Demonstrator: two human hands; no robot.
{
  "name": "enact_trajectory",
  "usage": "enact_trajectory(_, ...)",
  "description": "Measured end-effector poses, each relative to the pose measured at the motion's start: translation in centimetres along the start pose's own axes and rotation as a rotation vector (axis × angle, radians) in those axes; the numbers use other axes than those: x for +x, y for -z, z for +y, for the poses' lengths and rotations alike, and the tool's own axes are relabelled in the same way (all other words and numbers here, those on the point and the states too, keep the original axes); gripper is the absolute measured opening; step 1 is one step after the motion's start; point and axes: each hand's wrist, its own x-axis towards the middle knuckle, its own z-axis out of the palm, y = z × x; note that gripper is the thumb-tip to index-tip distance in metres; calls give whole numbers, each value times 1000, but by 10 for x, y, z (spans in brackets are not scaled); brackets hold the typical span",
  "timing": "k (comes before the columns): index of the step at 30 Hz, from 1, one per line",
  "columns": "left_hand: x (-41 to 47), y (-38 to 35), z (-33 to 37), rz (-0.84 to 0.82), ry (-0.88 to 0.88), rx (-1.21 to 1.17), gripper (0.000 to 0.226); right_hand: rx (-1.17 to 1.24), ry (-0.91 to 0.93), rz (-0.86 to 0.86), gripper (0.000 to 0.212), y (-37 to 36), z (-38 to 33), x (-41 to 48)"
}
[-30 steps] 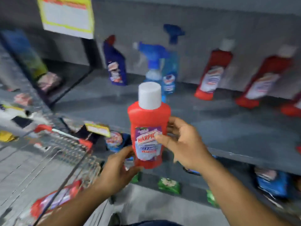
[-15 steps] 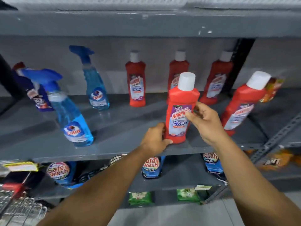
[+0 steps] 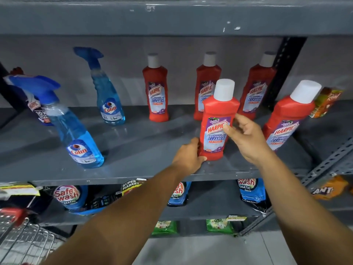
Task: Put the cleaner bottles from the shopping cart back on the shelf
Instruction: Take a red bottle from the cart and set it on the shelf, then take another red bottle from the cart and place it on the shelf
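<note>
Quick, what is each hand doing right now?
Left hand: closed around the base of the red Harpic bottle standing on the shelf.
Right hand: grip on that bottle's side.

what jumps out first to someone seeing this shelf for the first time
The red Harpic bottle front and centre on the grey shelf, with the left hand at its base and the right hand on its label. Left of it stand two blue Colin spray bottles.

Between our two hands stands the red Harpic bottle (image 3: 217, 121), upright on the grey shelf (image 3: 143, 150), white cap on, label toward us. Our left hand (image 3: 188, 159) cups its base; our right hand (image 3: 246, 138) touches its label side.
</note>
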Motion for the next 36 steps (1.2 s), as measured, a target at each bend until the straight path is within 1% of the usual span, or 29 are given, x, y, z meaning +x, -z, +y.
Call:
enact_trajectory(2,-7,2,0,2,-21,30,53,-3,12,1,45,1,-1,-3)
enact_trajectory(4,-18,6,-4,19,-41,28,57,-6,38,35,44,-2,-1,-6)
enact_trajectory(5,-27,10,-6,33,-46,34,60,-14,59,100,46,-3,-2,-9)
enact_trajectory(7,-53,25,-20,88,-57,40,63,-11,117,328,51,-12,-6,-24)
enact_trajectory(8,-71,35,-31,119,-70,31,62,-18,154,449,47,-14,-6,-36)
enact_trajectory(9,-93,47,-44,161,-79,25,60,-73,181,502,38,-11,-4,-49)
enact_trajectory(10,-117,59,-58,207,-72,19,57,-152,180,444,30,-16,-5,-63)
enact_trajectory(11,-148,74,-79,268,-23,13,54,-202,123,306,26,-37,-5,-72)
enact_trajectory(12,-181,91,-101,342,48,13,52,-218,57,162,26,-62,6,-76)
enact_trajectory(14,-239,118,-134,515,177,22,46,-180,-36,83,28,-111,24,-84)
enact_trajectory(15,-276,134,-153,627,269,47,43,-180,-54,30,23,-149,30,-91)
enact_trajectory(16,-310,151,-169,723,348,75,41,-181,-57,-48,13,-185,32,-99)
enact_trajectory(18,-366,181,-195,872,481,127,39,-150,-12,-181,19,-236,29,-107)
enact_trajectory(20,-426,210,-231,1021,697,144,41,-78,38,-348,14,-302,13,-107)
enact_trajectory(22,-468,233,-270,1123,894,65,44,-65,130,-562,20,-366,-3,-101)
enact_trajectory(24,-496,246,-309,1167,1042,-130,45,-128,192,-762,20,-429,-9,-99)
enact_trajectory(25,-507,247,-330,1172,1113,-236,45,-148,195,-846,22,-460,-7,-102)
enact_trajectory(27,-523,244,-368,1132,1280,-445,45,-190,140,-1032,31,-527,-3,-112)
enact_trajectory(28,-528,240,-385,1089,1325,-551,44,-220,119,-1117,36,-559,0,-117)
enact_trajectory(30,-537,235,-421,1010,1304,-711,33,-325,121,-1305,32,-633,13,-126)
enact_trajectory(31,-539,233,-438,969,1301,-747,24,-412,139,-1396,28,-667,23,-133)
enact_trajectory(32,-541,230,-454,952,1306,-786,21,-509,155,-1484,26,-698,37,-138)
enact_trajectory(34,-542,224,-475,997,1310,-889,28,-713,139,-1610,32,-742,69,-145)
enact_trajectory(36,-548,211,-505,1001,1418,-935,18,-936,117,-1714,42,-781,110,-157)
